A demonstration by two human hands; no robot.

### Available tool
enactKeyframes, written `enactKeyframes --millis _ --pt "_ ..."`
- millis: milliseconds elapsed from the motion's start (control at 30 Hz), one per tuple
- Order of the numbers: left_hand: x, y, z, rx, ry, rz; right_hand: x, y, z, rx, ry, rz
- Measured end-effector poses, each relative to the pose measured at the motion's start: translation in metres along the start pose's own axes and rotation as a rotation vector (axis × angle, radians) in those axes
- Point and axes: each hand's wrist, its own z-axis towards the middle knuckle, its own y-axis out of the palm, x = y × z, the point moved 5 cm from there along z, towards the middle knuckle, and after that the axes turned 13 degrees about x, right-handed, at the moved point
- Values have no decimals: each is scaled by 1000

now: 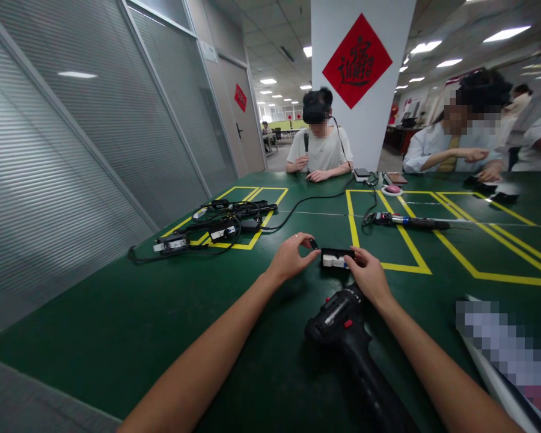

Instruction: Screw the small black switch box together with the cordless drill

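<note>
Between my hands on the green table [261,288] is a small black open case [325,252] with white parts inside. My right hand [367,273] grips the case at its right end, thumb on the front and fingers behind. To its left, my left hand [293,257] pinches a small dark oval piece [314,244], too small to name. The left thumb tip is close to the left edge of the case. Just in front of my right hand lies a black cordless drill [342,325] with red buttons, its grip toward me.
Black devices with cables [234,222] lie in a heap on the left. A corded electric screwdriver [401,221] rests to the right, beyond it a pink-and-white roll [391,190]. Yellow tape [448,264] marks the tabletop. Two people wearing headsets sit opposite; one holds a screwdriver [306,144].
</note>
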Motion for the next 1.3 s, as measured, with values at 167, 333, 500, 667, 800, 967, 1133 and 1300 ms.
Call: enactKeyframes --millis 167,333,500,667,800,967,1133,1300 --pt "-48 -48 -36 -165 -221 176 4 1 1 11 -13 -5" --pt "-106 -128 -88 -281 -498 386 6 2 1 9 -8 -18" --pt "-147 -178 -117 -355 -653 529 3 1 1 1 -1 -18" --pt "-161 -174 -123 -394 -659 507 2 -1 0 -10 -8 -29" --pt "-163 -176 -122 -381 -641 500 1 -2 -1 -8 -6 -31" --pt "-157 -179 -124 -362 -569 470 3 -1 0 -8 -1 -35" --pt "-152 -169 -121 -342 -486 496 6 1 1 4 -7 -24" --pt "-147 -163 -110 -313 -487 598 1 0 1 13 -101 -78"
